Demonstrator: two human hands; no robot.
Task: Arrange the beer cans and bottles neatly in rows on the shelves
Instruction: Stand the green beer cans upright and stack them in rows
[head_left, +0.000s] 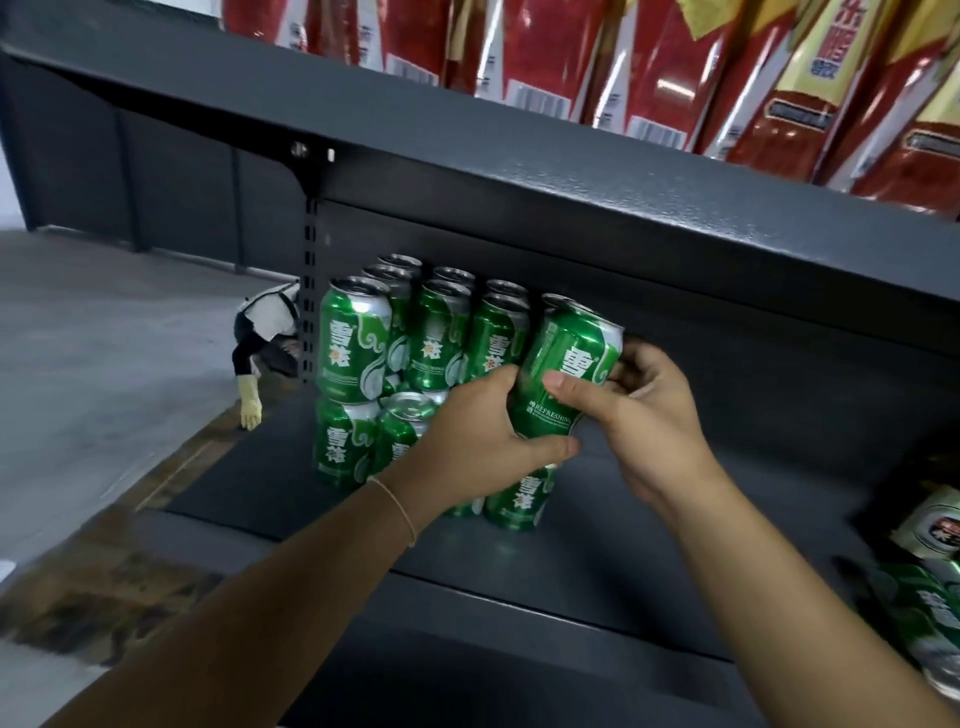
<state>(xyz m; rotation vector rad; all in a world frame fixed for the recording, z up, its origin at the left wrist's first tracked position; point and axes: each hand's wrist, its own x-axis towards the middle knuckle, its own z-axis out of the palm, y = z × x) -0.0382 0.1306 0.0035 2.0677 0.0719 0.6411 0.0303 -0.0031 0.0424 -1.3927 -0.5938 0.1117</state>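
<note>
Green beer cans stand two layers high on the dark grey shelf (675, 519), in rows running to the back panel; the front left top can (353, 338) is upright. Both hands hold one tilted green can (569, 364) at the right end of the upper layer. My left hand (478, 436) wraps its lower left side, thumb under its base. My right hand (644, 405) grips it from the right, thumb across the label. Below it stands a lower-layer can (519, 499), partly hidden by my left hand.
The shelf above (571, 197) overhangs closely and carries red snack bags (675, 67). Loose cans (924, 613) lie at the right edge. On the floor to the left, a person (265, 338) crouches, with a yellow glove on the hand.
</note>
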